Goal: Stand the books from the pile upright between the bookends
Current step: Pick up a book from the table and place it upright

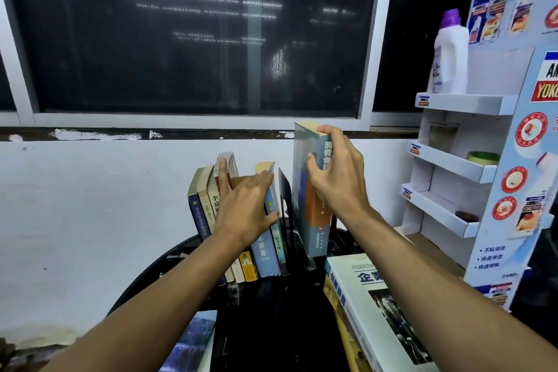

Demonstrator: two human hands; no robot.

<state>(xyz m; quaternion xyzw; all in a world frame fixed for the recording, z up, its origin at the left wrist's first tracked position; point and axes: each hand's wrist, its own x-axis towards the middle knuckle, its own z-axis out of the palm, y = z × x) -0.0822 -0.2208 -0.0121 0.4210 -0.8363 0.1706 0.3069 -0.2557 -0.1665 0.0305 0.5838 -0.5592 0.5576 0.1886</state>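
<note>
The left hand (244, 205) pressed with straight fingers on the standing books (206, 205) at the tabletop's (271, 326) far edge. The right hand (335, 178) gripped a tall book (315, 220) upright, just beside the black bookend (285, 190).

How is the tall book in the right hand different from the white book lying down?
The tall book stands upright; the white book lies flat. The tall book is grey-blue with an orange band; the white book has a black-and-white photo. The right hand grips the tall book; no hand holds the white book. Both sit right of the black bookend.
</note>
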